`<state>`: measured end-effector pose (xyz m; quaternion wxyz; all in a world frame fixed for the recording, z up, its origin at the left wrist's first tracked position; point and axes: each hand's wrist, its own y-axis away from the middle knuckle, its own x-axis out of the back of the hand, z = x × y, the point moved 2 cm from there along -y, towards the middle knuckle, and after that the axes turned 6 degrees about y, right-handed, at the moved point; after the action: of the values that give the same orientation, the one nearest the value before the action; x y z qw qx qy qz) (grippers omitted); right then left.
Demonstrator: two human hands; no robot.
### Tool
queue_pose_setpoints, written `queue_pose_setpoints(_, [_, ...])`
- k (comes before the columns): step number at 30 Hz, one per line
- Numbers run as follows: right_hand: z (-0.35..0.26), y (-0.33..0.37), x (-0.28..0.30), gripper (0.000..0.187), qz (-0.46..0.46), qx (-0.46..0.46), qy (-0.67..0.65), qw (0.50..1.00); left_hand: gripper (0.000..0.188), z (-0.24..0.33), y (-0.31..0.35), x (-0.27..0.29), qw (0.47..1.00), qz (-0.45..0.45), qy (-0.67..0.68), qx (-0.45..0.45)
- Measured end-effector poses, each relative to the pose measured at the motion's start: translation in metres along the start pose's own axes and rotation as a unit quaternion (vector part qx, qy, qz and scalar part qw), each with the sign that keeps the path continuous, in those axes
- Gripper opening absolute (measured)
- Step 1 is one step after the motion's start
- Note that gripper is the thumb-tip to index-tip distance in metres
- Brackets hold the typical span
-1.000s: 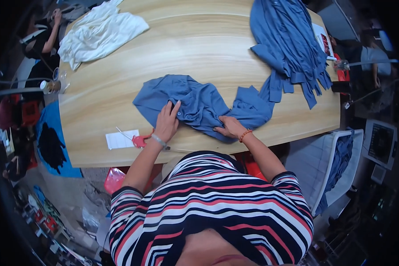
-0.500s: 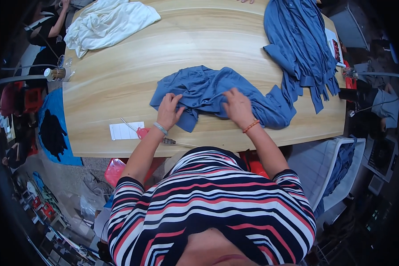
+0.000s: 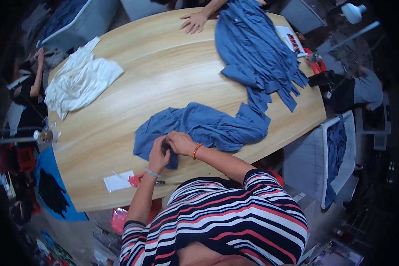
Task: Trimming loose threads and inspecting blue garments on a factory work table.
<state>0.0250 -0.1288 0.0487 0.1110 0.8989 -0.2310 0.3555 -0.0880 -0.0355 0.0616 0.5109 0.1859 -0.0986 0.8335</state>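
Observation:
A crumpled blue shirt [image 3: 208, 124] lies across the near middle of the table, running up to a larger bunch of blue garments [image 3: 252, 42] at the far right. At its near left corner, my left hand [image 3: 158, 154] and my right hand [image 3: 181, 143] have come together with bent fingers, pinching the cloth. A small dark patch shows between them; the fingers partly hide it and I cannot make out what it is. Close to my left wrist lie a white paper slip [image 3: 118, 181] and a pinkish-red object [image 3: 134, 180].
White cloth [image 3: 77, 82] lies heaped on the table's left. At the far edge another person's hand [image 3: 194, 22] rests flat. A white bin with blue cloth [image 3: 326, 164] stands off the right edge. A brown container [image 3: 43, 135] sits by the left edge.
My right hand has moved left to join my left hand at the shirt's corner. The view has turned and shifted, and the other person's hand and forearm now show more fully.

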Motion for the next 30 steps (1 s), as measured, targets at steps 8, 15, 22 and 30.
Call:
queue_pose_setpoints(8, [-0.009, -0.001, 0.044, 0.007, 0.013, -0.064, -0.215, 0.974, 0.019, -0.016, -0.018, 0.018, 0.995, 0.046, 0.061, 0.070])
queue_pose_setpoints(15, [-0.021, -0.021, 0.092, 0.019, -0.092, -0.194, -0.351, 0.911, 0.015, 0.035, -0.046, 0.048, 0.959, -0.015, 0.237, 0.156])
queue_pose_setpoints(22, [-0.017, -0.019, 0.072, 0.028, -0.067, -0.034, -0.272, 0.959, 0.013, 0.037, -0.044, 0.042, 0.969, -0.041, 0.212, 0.119])
queue_pose_setpoints(30, [-0.034, -0.009, 0.084, 0.018, -0.046, -0.003, -0.180, 0.983, 0.019, 0.058, -0.033, 0.038, 0.990, -0.126, 0.039, 0.057])
